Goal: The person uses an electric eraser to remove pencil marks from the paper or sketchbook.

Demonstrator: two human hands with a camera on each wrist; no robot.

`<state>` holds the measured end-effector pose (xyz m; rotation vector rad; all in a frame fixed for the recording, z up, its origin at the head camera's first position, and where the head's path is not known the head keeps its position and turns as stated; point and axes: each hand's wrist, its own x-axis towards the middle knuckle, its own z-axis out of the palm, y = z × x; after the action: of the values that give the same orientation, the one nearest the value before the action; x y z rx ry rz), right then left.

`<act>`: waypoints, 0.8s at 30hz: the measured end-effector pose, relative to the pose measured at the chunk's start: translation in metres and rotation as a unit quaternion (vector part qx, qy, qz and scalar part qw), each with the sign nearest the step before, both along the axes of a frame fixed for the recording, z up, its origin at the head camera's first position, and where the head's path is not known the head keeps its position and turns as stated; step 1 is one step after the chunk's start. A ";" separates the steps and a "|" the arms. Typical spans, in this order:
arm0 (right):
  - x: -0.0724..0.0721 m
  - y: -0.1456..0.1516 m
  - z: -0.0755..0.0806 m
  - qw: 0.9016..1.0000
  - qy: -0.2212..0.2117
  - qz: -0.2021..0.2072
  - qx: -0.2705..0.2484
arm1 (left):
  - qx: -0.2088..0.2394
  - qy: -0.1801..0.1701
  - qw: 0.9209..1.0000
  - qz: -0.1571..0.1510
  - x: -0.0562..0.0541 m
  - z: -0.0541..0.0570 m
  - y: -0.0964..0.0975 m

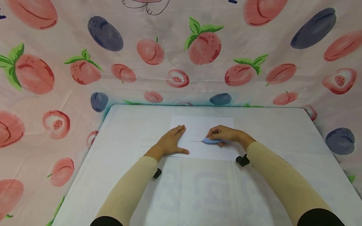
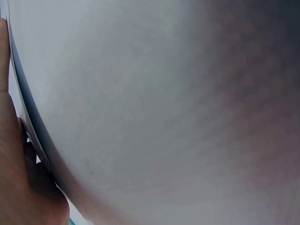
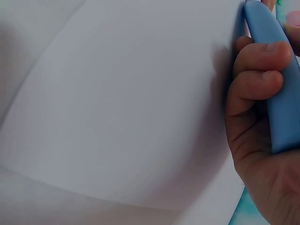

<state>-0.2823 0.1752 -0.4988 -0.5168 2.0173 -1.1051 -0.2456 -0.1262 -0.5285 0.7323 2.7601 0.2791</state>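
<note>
A white sheet of paper point(image 1: 202, 125) lies on the table. My left hand point(image 1: 172, 140) rests on its left edge, fingers extended and thumb spread out to the right. In the left wrist view, part of the left hand point(image 2: 23, 178) shows at the left border. My right hand point(image 1: 224, 134) grips a thick, blue pen-shaped tool point(image 1: 210, 141), its narrow tip pointing left at the paper. A thin, dark reddish line point(image 1: 195, 141) runs left from that tip. From the right wrist, curled fingers point(image 3: 262, 56) wrap the smooth blue body point(image 3: 283, 122), which has a blunt rear end.
A white-covered table point(image 1: 127, 125) extends around the paper, with faint lettering toward the front. Behind it and at the sides hangs a pink cloth point(image 1: 175, 40) printed with peaches and dark blue fruit. Small black devices point(image 1: 242, 160) sit at both wrists.
</note>
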 end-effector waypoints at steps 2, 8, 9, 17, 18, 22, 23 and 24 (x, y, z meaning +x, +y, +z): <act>0.000 0.000 0.000 1.000 -0.001 0.000 -0.001 | -0.001 0.000 1.000 0.001 0.000 0.000 0.000; 0.000 -0.001 0.000 1.000 -0.005 0.001 -0.005 | -0.004 0.000 1.000 0.002 0.000 0.001 0.000; 0.000 -0.002 0.000 1.000 -0.005 0.001 -0.005 | -0.001 0.000 1.000 0.001 0.000 0.001 0.000; 0.000 -0.002 -0.002 1.000 -0.011 0.003 -0.015 | 0.000 0.008 1.000 -0.003 0.001 0.000 0.000; 0.000 -0.002 -0.001 1.000 -0.011 0.003 -0.016 | -0.001 0.008 1.000 -0.003 0.001 0.000 0.000; 0.001 -0.003 0.000 1.000 -0.011 0.004 -0.016 | -0.005 0.002 1.000 0.001 0.001 0.000 0.000; 0.001 -0.003 0.000 1.000 -0.011 0.004 -0.016 | -0.004 0.001 1.000 0.001 0.001 0.000 0.000; 0.001 -0.003 0.000 1.000 -0.011 0.004 -0.017 | -0.004 0.001 1.000 0.001 0.000 0.000 0.000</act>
<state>-0.2816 0.1722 -0.4988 -0.5262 1.9785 -1.1382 -0.2451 -0.1262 -0.5288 0.7287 2.7623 0.2685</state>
